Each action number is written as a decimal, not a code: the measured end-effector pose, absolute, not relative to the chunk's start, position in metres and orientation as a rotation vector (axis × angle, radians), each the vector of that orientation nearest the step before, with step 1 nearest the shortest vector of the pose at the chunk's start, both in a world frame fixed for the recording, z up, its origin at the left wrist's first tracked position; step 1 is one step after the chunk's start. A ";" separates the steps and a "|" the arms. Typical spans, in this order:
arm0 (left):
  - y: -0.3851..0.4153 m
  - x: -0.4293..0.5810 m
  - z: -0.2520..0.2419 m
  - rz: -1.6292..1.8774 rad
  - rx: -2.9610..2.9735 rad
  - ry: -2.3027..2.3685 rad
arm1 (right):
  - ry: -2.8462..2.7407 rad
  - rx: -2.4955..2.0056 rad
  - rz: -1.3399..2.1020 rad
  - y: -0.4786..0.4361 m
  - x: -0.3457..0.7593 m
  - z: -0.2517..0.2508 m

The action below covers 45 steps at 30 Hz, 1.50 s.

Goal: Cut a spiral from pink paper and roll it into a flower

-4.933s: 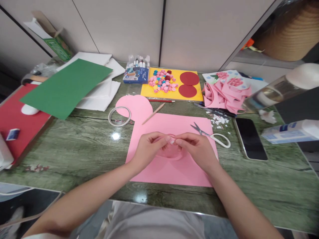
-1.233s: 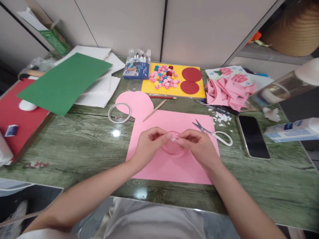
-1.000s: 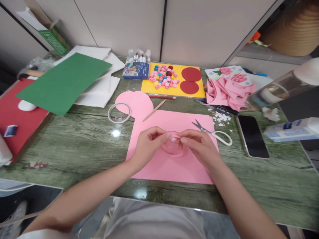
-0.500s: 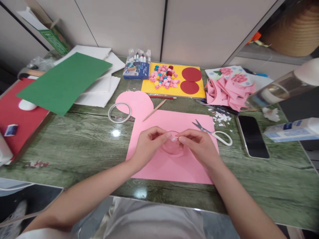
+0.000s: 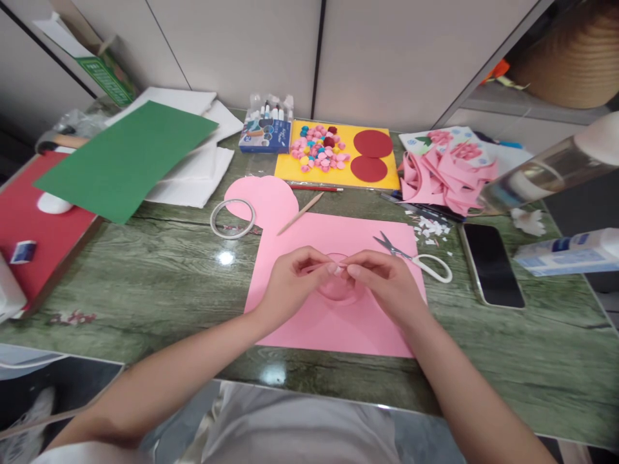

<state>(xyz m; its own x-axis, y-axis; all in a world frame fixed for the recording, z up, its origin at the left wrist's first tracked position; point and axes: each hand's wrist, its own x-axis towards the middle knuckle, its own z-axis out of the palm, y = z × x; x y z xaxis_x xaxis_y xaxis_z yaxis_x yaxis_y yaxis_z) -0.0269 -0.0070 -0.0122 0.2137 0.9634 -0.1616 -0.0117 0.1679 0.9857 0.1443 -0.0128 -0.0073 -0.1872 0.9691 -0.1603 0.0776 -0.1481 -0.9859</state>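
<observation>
Over a pink paper sheet [image 5: 333, 332], my left hand [image 5: 294, 283] and my right hand [image 5: 389, 283] meet, thumbs and forefingers pinched together. Between the fingertips shows a small white piece [image 5: 337, 270], perhaps tape backing, with thin pink paper around it; the fingers cover most of it. A round pink shape [image 5: 338, 295] lies beneath the hands, partly hidden. White-handled scissors [image 5: 420, 260] rest with spread blades on the sheet's right edge. A wooden pointed stick [image 5: 300, 213] lies across its upper left corner, near pink paper circles [image 5: 271, 196] and a tape roll [image 5: 213, 222].
Behind are a marker box [image 5: 264, 138] and a yellow sheet [image 5: 290, 174] bearing small colored paper rolls and red circles. To the right are pink scraps [image 5: 440, 180], white bits [image 5: 430, 227], a phone [image 5: 493, 264] and bottles. Green paper [image 5: 126, 161] lies left.
My fingertips have shifted slightly around the small white piece, and my left hand's fingers have curled a little closer. Everything else stays in place apart from a slight camera shift.
</observation>
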 end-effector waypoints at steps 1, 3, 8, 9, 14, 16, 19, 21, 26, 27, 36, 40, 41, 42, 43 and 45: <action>-0.007 -0.027 -0.012 0.945 1.154 1.106 | -1.334 -1.266 1.444 -0.013 0.145 -0.007; -0.007 -0.027 -0.012 0.944 1.146 1.104 | -1.361 -1.279 1.433 -0.013 0.146 -0.005; -0.007 -0.028 -0.014 0.935 1.151 1.099 | -1.434 -1.373 1.311 -0.015 0.143 -0.002; -0.007 -0.028 -0.014 0.934 1.152 1.100 | -1.444 -1.382 1.286 -0.016 0.142 -0.002; -0.008 -0.027 -0.014 0.936 1.155 1.108 | -1.471 -1.405 1.230 -0.016 0.140 -0.002; -0.008 -0.027 -0.013 0.937 1.158 1.109 | -1.474 -1.407 1.223 -0.016 0.140 -0.002; -0.009 -0.027 -0.014 0.936 1.176 1.115 | -1.469 -1.406 1.233 -0.016 0.141 -0.003; -0.009 -0.027 -0.014 0.935 1.186 1.122 | -1.460 -1.396 1.257 -0.017 0.142 -0.003; -0.008 -0.027 -0.014 0.932 1.178 1.119 | -1.429 -1.374 1.298 -0.017 0.142 -0.001; -0.009 -0.027 -0.015 0.936 1.178 1.116 | -1.428 -1.381 1.290 -0.017 0.142 -0.001; -0.009 -0.027 -0.014 0.958 1.190 1.098 | -1.452 -1.423 1.248 -0.017 0.140 0.000; -0.009 -0.027 -0.014 0.963 1.187 1.095 | -1.442 -1.419 1.245 -0.017 0.140 -0.001; -0.009 -0.027 -0.015 0.964 1.185 1.095 | -1.440 -1.419 1.245 -0.017 0.140 -0.001; -0.009 -0.026 -0.015 0.965 1.184 1.096 | -1.438 -1.419 1.245 -0.017 0.140 -0.001; -0.009 -0.026 -0.015 0.967 1.184 1.098 | -1.438 -1.419 1.245 -0.017 0.140 -0.001; -0.008 -0.026 -0.015 0.971 1.185 1.101 | -1.438 -1.416 1.244 -0.017 0.139 0.000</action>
<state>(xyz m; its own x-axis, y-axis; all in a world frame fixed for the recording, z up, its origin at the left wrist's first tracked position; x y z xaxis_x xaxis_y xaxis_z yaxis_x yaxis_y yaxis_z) -0.0262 -0.0084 -0.0151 0.2064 0.9696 -0.1316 -0.0086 0.1363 0.9906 0.1394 -0.0169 0.0001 -0.1050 0.9878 -0.1154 0.2563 -0.0853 -0.9628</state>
